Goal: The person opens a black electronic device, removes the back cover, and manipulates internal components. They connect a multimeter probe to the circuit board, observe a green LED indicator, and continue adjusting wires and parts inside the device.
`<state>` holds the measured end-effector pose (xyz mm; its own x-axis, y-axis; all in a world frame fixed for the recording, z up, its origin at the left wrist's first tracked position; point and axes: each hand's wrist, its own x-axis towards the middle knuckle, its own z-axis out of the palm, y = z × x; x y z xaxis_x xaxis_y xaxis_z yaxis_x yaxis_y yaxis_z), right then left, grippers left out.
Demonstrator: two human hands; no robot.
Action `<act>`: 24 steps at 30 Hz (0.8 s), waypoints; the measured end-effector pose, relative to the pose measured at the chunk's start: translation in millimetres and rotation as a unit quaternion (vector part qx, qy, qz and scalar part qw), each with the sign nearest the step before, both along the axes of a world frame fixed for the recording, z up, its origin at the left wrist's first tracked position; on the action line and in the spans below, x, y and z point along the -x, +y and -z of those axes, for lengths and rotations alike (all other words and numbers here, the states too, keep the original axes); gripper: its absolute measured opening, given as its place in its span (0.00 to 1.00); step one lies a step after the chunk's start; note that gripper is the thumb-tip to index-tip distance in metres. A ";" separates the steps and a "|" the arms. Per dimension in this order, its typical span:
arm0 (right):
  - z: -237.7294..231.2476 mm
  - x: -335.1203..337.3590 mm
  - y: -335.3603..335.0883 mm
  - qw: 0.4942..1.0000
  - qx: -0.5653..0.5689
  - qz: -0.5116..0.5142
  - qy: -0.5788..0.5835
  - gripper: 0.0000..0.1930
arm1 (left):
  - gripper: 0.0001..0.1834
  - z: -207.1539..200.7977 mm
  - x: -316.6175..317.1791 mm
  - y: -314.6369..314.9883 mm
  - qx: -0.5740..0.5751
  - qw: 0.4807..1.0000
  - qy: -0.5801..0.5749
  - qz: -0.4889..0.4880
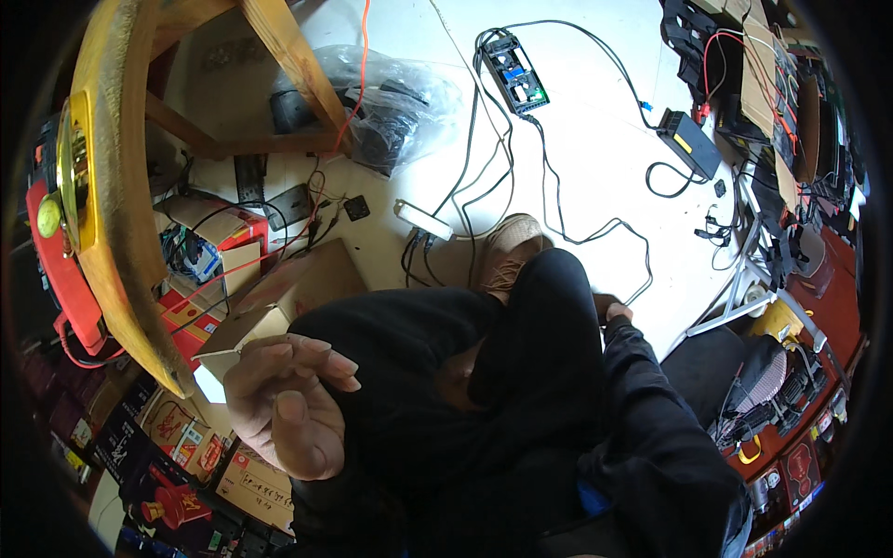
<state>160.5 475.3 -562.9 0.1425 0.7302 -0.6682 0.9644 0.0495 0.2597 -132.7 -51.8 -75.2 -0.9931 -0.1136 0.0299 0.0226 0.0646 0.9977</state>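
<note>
My left hand (290, 405) is raised palm-up beside my left thigh, above the boxes. Its fingers are half bent, the thumb stands apart from them, and nothing is held. My right hand (614, 309) is down beside my bent knee, near a black cable (642, 270) on the floor. The knee and sleeve hide most of its fingers. Farther ahead on the white floor lies an opened black case (514, 76) with electronic parts inside, its cables running toward me. A white power strip (423, 220) with plugs sits in front of my shoe (510, 246).
A closed black power adapter (688, 144) lies to the right. A wooden frame (298, 60) stands at the left beside a clear plastic bag (400, 107) of black items. Cardboard boxes (321, 279) crowd my left side. Cables, cartons and a metal frame (735, 307) are at the right.
</note>
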 end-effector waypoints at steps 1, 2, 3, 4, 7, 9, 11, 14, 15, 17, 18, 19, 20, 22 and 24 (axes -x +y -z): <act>1.6 -6.5 -5.0 0.984 0.068 -0.161 -0.019 0.21 | 0.21 -1.5 0.2 0.5 -0.004 1.000 0.005 0.006; 0.8 -12.2 -16.3 0.944 0.109 -0.306 -0.056 0.20 | 0.20 -3.0 0.0 1.6 -0.005 1.000 -0.005 0.003; -1.3 -12.0 -30.1 0.974 0.075 -0.210 0.048 0.18 | 0.20 -3.9 -0.7 3.6 -0.006 1.000 -0.009 -0.003; -9.6 -8.4 -41.5 0.983 0.030 -0.105 0.146 0.17 | 0.20 -5.3 -1.4 5.2 -0.007 1.000 -0.011 -0.009; -56.4 37.1 -55.4 0.945 0.033 -0.052 0.322 0.14 | 0.18 -5.2 -1.6 8.3 -0.013 0.999 0.006 -0.031; -112.5 75.1 -56.3 0.891 0.078 0.041 0.445 0.14 | 0.16 -4.6 -1.0 8.4 -0.031 0.999 0.027 -0.035; -182.8 112.8 -58.7 0.860 0.111 0.046 0.496 0.17 | 0.15 -5.8 -3.0 9.8 -0.029 0.998 0.008 -0.062; -300.9 164.1 -70.8 0.814 0.169 0.059 0.552 0.28 | 0.12 -10.3 -10.7 12.8 -0.049 0.995 -0.014 -0.089; -341.1 176.4 -77.4 0.782 0.196 0.044 0.590 0.31 | 0.12 -11.2 -13.5 13.9 -0.040 0.995 -0.018 -0.089; -411.1 192.4 -100.0 0.741 0.218 -0.029 0.635 0.29 | 0.11 -13.8 -25.5 18.5 -0.017 0.998 0.001 -0.065; -439.8 196.0 -114.0 0.700 0.251 -0.059 0.666 0.27 | 0.10 -14.6 -34.8 22.3 -0.004 0.999 0.023 -0.043; -461.9 197.1 -131.9 0.693 0.255 -0.081 0.669 0.26 | 0.12 -15.3 -46.2 23.6 0.038 0.999 0.001 -0.003; -479.5 195.7 -151.6 0.672 0.277 -0.095 0.680 0.25 | 0.13 -12.8 -57.3 33.4 -0.072 0.997 -0.027 0.032; -507.1 183.3 -188.4 0.649 0.313 -0.192 0.666 0.26 | 0.24 -9.0 -86.0 46.5 -0.022 0.986 -0.053 0.158; -520.5 161.5 -225.8 0.630 0.381 -0.248 0.630 0.23 | 0.33 -2.8 -116.4 65.3 -0.154 0.961 -0.085 0.214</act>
